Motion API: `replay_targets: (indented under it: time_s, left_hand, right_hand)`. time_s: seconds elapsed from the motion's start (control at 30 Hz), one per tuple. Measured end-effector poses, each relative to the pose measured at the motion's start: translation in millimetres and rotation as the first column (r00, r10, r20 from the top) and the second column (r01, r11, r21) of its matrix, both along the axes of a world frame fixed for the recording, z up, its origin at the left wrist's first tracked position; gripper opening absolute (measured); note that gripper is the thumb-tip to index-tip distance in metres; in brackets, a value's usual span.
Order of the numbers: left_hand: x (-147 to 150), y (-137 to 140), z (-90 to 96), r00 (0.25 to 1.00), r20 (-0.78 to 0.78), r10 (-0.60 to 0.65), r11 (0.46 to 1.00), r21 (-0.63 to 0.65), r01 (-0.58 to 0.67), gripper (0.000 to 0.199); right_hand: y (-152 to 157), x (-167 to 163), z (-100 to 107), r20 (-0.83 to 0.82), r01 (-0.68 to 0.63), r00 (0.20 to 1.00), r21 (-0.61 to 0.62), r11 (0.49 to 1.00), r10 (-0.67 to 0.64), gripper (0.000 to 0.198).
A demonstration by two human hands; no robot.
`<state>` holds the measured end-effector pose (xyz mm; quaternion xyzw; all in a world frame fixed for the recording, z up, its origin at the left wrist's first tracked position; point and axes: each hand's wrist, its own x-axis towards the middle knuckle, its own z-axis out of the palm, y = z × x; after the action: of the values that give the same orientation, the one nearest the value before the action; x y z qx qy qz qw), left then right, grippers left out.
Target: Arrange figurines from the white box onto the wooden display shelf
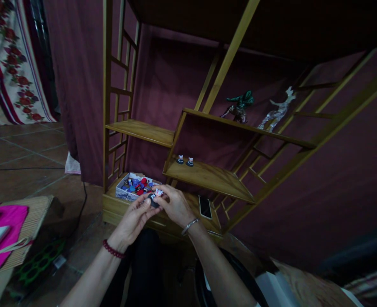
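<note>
Between both hands is a small figurine (158, 193) with a white-and-pink top on a dark round base. My left hand (139, 216) grips the dark base from the left. My right hand (174, 204) pinches the figurine from the right, its thumb and fingers closed on it. Just behind the hands stands an open box (124, 195) filled with small red, blue and white pieces. On the shelf (207, 177) above, two similar figurines (190, 162) stand upright side by side near its left end.
A phone (205, 207) lies on the cabinet's lower board, right of the hands. Higher up stand a green-and-brown statuette (241, 105) and a clear statuette (279, 111). Wooden posts (107, 98) frame the shelves. At left, a low table (35, 213) carries a pink cloth (14, 219).
</note>
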<state>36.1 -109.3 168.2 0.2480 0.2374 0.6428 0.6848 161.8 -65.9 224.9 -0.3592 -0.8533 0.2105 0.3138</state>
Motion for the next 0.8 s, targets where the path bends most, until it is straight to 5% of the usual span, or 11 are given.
replay_targets:
  time_s: [0.43,0.8]
  left_hand:
    - [16.4,28.0,4.3,0.997,-0.013,-0.080,0.997,-0.009,0.080,0.019]
    - [52.4,67.6,14.1,0.990,-0.013,-0.142,0.990,0.000,0.142,0.018]
  right_hand:
    - [26.9,25.3,12.3,0.036,-0.104,0.994,0.035,0.994,0.103,0.023]
    - [56.2,66.4,3.8,-0.107,0.041,0.993,-0.012,0.999,-0.042,0.029]
